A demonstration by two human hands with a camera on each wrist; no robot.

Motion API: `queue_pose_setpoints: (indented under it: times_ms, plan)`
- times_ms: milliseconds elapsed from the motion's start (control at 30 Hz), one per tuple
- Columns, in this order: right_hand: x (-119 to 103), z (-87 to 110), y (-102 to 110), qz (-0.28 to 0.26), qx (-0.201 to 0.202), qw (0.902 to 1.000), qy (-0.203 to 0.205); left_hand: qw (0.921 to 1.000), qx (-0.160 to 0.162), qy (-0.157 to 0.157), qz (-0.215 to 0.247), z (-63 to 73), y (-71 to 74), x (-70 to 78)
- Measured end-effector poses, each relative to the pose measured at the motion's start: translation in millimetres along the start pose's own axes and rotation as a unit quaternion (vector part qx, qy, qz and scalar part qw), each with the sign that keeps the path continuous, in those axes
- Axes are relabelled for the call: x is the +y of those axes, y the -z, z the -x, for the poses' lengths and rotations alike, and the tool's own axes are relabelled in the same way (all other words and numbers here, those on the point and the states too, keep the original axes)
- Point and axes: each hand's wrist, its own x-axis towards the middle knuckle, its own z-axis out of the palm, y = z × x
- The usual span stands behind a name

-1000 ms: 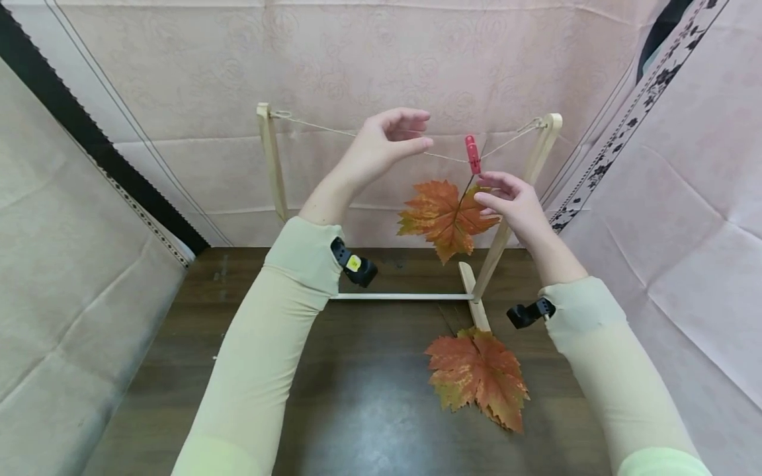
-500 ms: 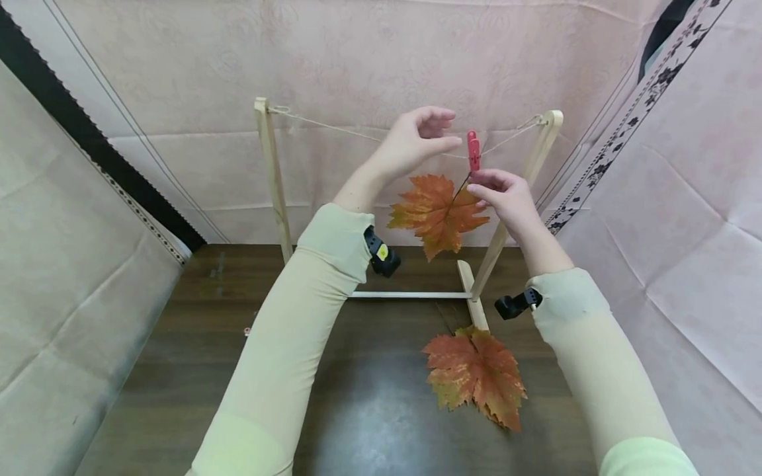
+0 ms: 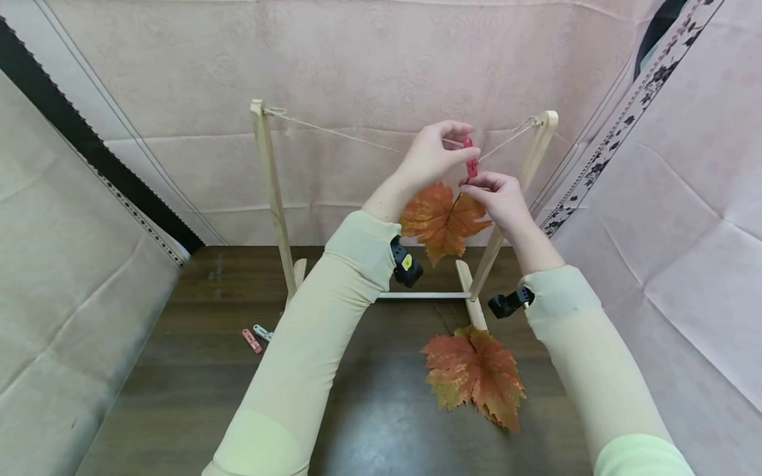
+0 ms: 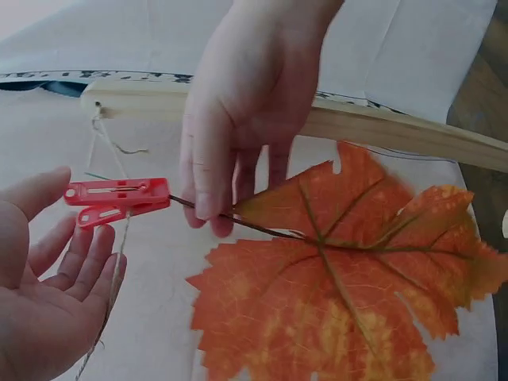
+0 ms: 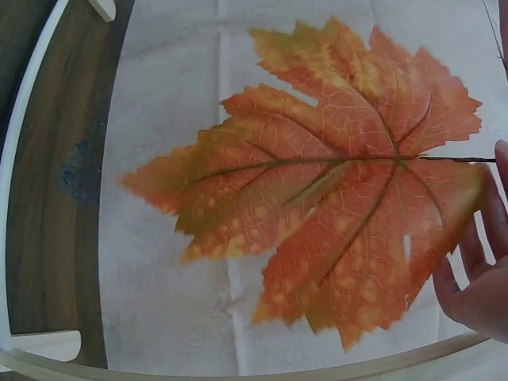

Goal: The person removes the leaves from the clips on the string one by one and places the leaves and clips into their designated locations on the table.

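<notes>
A red clothespin [image 3: 472, 168] hangs on the string [image 3: 339, 134] of a wooden frame. My left hand [image 3: 433, 155] has thumb and fingers at the clothespin's handle end; in the left wrist view they touch both handles. The stem of an orange artificial maple leaf [image 3: 443, 223] runs to the clothespin's other end. Just below the clothespin, my right hand [image 3: 499, 197] pinches that stem between thumb and fingers. The right wrist view has the leaf blade [image 5: 341, 175] spread flat beside the right hand [image 5: 480, 278], whose fingertips are partly cut off.
More maple leaves [image 3: 473, 377], seemingly stacked, lie on the dark wooden table [image 3: 369, 410]. A pink clothespin [image 3: 252, 341] and a light blue clothespin [image 3: 262, 332] rest on the left. The frame's posts [image 3: 274, 198] stand at both sides, joined low by a white rod [image 3: 425, 295].
My left hand has moved right along the string to the red clothespin and touches its handles. The right hand has shifted slightly left with the stem. Two clothespins on the table came into view.
</notes>
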Motion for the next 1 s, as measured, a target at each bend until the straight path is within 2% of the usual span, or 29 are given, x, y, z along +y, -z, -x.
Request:
queue_pose_setpoints:
  times_ms: [133,300,533,767,1000]
  plan:
    - [1.7,-0.2,0.7,-0.005,-0.003,1.0,0.004,0.9999,0.011,-0.007,-0.01,-0.7,-1.2,-4.3]
    - [2.3,1.3,1.4,-0.007,0.002,0.9999,0.012,0.9995,0.032,-0.003,0.006,0.8,-0.1,-8.9]
    - [-0.3,5.3,2.8,0.008,-0.005,0.9998,0.015,0.9992,0.036,-0.007,0.014,1.7,0.6,-11.4]
    - [-2.7,7.5,0.0,0.018,-0.009,0.9997,0.016,0.9991,0.034,0.015,0.023,2.5,1.3,-13.6]
    - [-1.8,6.8,0.7,-0.022,-0.015,0.9992,0.029,0.9988,0.042,-0.021,0.012,4.4,2.7,-14.7]
